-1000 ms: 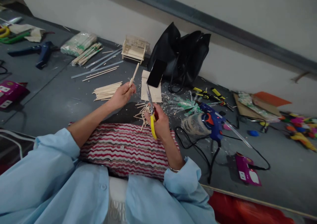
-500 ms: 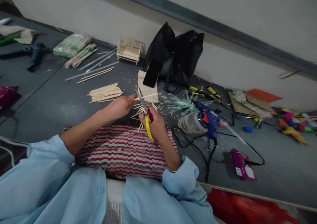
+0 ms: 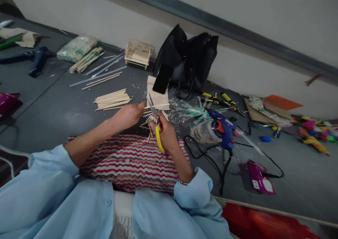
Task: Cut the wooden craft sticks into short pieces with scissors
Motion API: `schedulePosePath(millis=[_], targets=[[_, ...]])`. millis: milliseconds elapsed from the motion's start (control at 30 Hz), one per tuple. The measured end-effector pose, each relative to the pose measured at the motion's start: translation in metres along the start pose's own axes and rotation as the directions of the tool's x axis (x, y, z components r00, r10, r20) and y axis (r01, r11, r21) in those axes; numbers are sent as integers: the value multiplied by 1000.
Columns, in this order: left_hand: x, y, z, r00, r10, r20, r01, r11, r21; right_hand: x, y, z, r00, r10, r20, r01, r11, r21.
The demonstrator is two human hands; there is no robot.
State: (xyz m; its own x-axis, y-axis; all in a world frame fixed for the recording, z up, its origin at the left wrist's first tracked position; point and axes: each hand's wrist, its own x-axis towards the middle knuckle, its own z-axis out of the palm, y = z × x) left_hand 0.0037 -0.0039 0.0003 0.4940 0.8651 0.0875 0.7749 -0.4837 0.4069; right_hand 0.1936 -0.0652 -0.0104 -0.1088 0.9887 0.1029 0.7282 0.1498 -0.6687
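My left hand (image 3: 132, 113) pinches one end of a thin wooden stick (image 3: 161, 105), which points to the right across the scissor blades. Yellow-handled scissors (image 3: 157, 135) are gripped in my right hand (image 3: 167, 131), their blades pointing up and away from me. Below the blades lies a small heap of short cut sticks (image 3: 150, 120), partly hidden by my hands. A neat pile of longer sticks (image 3: 112, 99) rests left of my left hand. Beyond the scissors, a black phone (image 3: 163, 78) lies partly on a beige paper piece (image 3: 158, 98).
A black bag (image 3: 187, 55) leans by the wall beside a small stick-built model (image 3: 137, 54). On the right, a blue glue gun (image 3: 225, 129) rests on a plastic jar (image 3: 204, 131), its cable looping over the table. A striped cushion (image 3: 129, 165) covers my lap.
The stick between the blades has shifted slightly, reaching a bit further right and lower. Both hands keep nearly the same place and grip.
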Motion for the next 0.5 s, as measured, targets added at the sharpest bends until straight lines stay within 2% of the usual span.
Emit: schedulePosePath(millis=[133,233,400,500], targets=[[-1,0,-1,1000,26,-3,-26,1000,15,-1,1,1,1000,24,-3,-24,1000,-18],[-2,0,-2,998,46,-47,-49,998,-51,-2,2,1,1000,24,-6,-24,1000,4],[-2,-2,-2,966,86,-245,-149,955,-255,0,6,2,998,60,-31,-57,995,84],[-2,-6,1,928,143,-345,-238,938,-251,1,8,1,998,57,-41,-53,995,86]])
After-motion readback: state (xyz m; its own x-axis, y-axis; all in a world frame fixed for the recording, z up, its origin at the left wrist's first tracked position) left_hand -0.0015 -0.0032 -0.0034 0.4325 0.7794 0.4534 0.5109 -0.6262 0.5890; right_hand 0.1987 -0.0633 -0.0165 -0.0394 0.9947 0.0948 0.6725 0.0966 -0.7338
